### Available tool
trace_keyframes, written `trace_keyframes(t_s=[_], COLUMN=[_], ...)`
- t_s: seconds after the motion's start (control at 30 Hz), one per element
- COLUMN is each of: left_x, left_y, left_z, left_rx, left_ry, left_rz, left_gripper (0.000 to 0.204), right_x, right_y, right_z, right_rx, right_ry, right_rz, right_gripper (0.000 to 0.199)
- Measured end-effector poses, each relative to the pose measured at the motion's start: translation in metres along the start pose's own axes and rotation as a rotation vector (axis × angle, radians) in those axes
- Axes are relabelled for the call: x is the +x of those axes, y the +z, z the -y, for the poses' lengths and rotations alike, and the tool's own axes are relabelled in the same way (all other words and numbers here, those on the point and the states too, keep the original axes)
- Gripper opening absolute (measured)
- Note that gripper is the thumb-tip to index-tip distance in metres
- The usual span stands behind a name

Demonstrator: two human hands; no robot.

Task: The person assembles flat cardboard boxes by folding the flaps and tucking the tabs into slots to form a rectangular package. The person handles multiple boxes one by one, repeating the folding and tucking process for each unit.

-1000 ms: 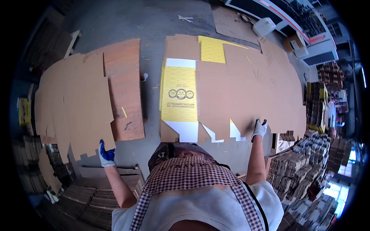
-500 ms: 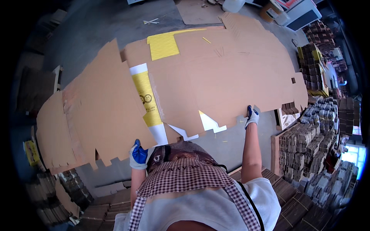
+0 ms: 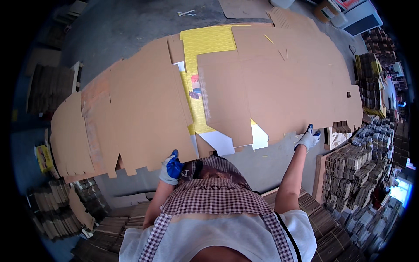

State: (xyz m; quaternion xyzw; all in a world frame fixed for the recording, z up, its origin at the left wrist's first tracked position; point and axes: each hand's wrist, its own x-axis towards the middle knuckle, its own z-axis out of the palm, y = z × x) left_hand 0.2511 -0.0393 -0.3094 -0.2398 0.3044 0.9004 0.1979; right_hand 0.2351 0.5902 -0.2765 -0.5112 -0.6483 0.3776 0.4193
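Note:
My left hand (image 3: 172, 167), in a white and blue glove, pinches the near edge of a flat brown cardboard sheet (image 3: 146, 105) with its thumb on top. My right hand (image 3: 308, 139), gloved alike, holds the near edge of another brown cardboard sheet (image 3: 292, 83), thumb up; its other fingers are partly hidden. Between the two sheets shows a yellow printed cardboard sheet (image 3: 207, 40) lying beneath. White-printed flaps (image 3: 217, 142) stick out at the near edge. The sheets have notched edges and extend across most of the view.
Bundled cardboard stacks (image 3: 349, 174) rise at the right, and more bundles (image 3: 52, 209) stand at the lower left. Behind my body lie flat cardboard bundles (image 3: 325, 236). Crossed pale strips (image 3: 186, 13) lie on the far floor. A brown drum (image 3: 326, 11) stands at the far right.
My right hand and its sheet have moved right, away from the left sheet. A wider stretch of yellow print now shows between them. The whole view has shifted slightly.

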Motion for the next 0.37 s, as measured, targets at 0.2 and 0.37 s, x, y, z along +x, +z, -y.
trace_keyframes(t_s=[0.2, 0.37], left_x=[-0.014, -0.023], left_y=[0.044, 0.136], left_z=[-0.002, -0.033], left_rx=[0.394, 0.11], left_ry=[-0.097, -0.49], left_rz=[-0.056, -0.027], left_gripper=[0.029, 0.051], right_x=[-0.218, -0.377], right_y=[0.018, 0.033], right_z=[0.114, 0.102], right_rx=[-0.001, 0.227], right_ry=[0.327, 0.558], right_rz=[1.325, 1.786], right_gripper=[0.043, 0.062])
